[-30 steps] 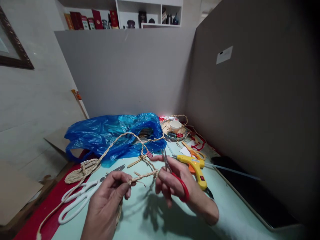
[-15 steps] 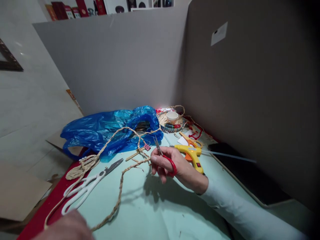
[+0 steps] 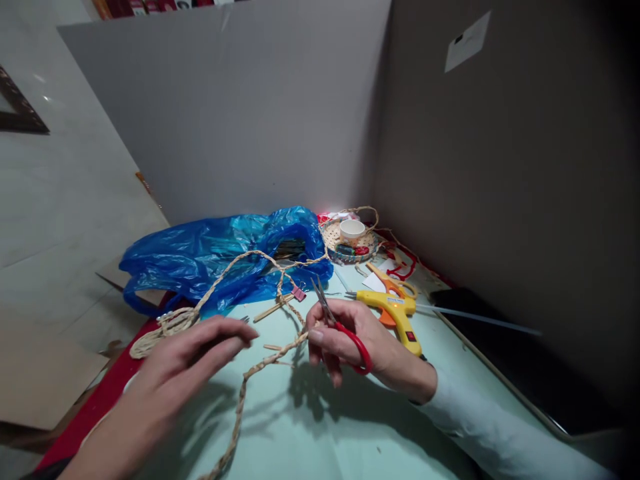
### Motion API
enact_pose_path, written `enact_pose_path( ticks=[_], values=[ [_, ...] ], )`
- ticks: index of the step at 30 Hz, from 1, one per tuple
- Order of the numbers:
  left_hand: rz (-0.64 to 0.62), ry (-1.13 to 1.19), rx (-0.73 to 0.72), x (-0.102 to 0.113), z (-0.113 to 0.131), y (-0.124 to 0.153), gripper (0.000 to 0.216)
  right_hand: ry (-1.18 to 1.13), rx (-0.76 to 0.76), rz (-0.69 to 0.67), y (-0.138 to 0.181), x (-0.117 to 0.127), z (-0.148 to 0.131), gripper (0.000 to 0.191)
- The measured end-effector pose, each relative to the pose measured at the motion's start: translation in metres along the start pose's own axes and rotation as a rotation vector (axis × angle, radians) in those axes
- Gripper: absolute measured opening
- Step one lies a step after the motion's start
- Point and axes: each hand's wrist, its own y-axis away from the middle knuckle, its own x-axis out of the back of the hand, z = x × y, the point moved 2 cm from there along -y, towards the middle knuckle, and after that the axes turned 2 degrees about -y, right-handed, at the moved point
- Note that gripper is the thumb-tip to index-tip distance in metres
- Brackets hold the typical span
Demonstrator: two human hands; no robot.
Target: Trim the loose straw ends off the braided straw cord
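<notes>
My right hand point(image 3: 345, 340) is closed around small red-handled scissors point(image 3: 357, 343), whose slightly parted blades point up and away. Its thumb and fingertips also pinch a braided straw cord point(image 3: 243, 393), which runs down toward the front edge. My left hand point(image 3: 200, 353) hovers left of that cord, fingers stretched out and holding nothing visible. Beneath it, white-handled scissors point(image 3: 245, 319) are almost wholly hidden. Beyond the right hand, the cord continues past a pink clip point(image 3: 299, 294) to a coiled bundle point(image 3: 173, 323) at the left.
A blue plastic bag point(image 3: 200, 253) lies at the back left. A woven tray point(image 3: 333, 235) with a white cup point(image 3: 352, 229) stands at the back. Right of my right hand are a yellow glue gun point(image 3: 395, 307), orange scissors point(image 3: 407, 289) and a dark flat panel point(image 3: 525, 360).
My left hand has come up from the bottom left corner toward the middle, covering the white-handled scissors. My right hand still holds the red scissors and cord. The camera view has shifted slightly.
</notes>
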Motion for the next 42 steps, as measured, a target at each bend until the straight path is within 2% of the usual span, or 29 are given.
enact_pose_path(
  ticks=[3, 5, 10, 12, 16, 18, 21, 25, 31, 38, 42],
  values=[
    [-0.489, 0.251, 0.299, -0.036, -0.001, -0.016, 0.03, 0.07, 0.019, 0.046, -0.001, 0.004, 0.001, 0.022],
    [-0.587, 0.392, 0.429, -0.052, -0.006, -0.016, 0.025, 0.118, 0.033, 0.087, -0.003, 0.008, 0.002, 0.021],
    [-0.539, 0.603, 0.608, -0.069, -0.025, -0.006, 0.013, 0.206, 0.013, 0.173, -0.009, 0.013, 0.009, 0.019],
    [-0.511, 0.588, 0.592, -0.071, -0.028, -0.007, 0.016, 0.203, 0.007, 0.2, -0.011, 0.014, 0.013, 0.021],
    [-0.296, 0.414, 0.487, -0.069, -0.03, -0.013, 0.024, 0.137, -0.017, 0.28, -0.008, 0.013, 0.012, 0.024],
    [-0.196, 0.334, 0.415, -0.066, -0.029, -0.015, 0.025, 0.127, -0.13, 0.185, -0.004, 0.008, 0.008, 0.025],
    [-0.169, 0.261, 0.353, -0.064, -0.028, -0.016, 0.024, 0.23, -0.286, -0.077, 0.001, -0.002, 0.002, 0.03],
    [-0.07, 0.241, 0.325, -0.061, -0.025, -0.014, 0.019, 0.339, -0.352, -0.172, 0.003, -0.006, 0.0, 0.028],
    [-0.117, 0.25, 0.28, -0.06, -0.028, -0.009, 0.019, 0.254, -0.397, -0.223, 0.004, -0.004, 0.007, 0.036],
    [-0.179, 0.204, 0.216, -0.06, -0.035, -0.01, 0.02, 0.194, -0.412, -0.161, 0.002, -0.01, 0.006, 0.043],
    [-0.15, 0.395, 0.303, -0.062, -0.034, -0.006, 0.03, 0.19, -0.39, -0.149, 0.001, -0.011, 0.006, 0.04]
  ],
)
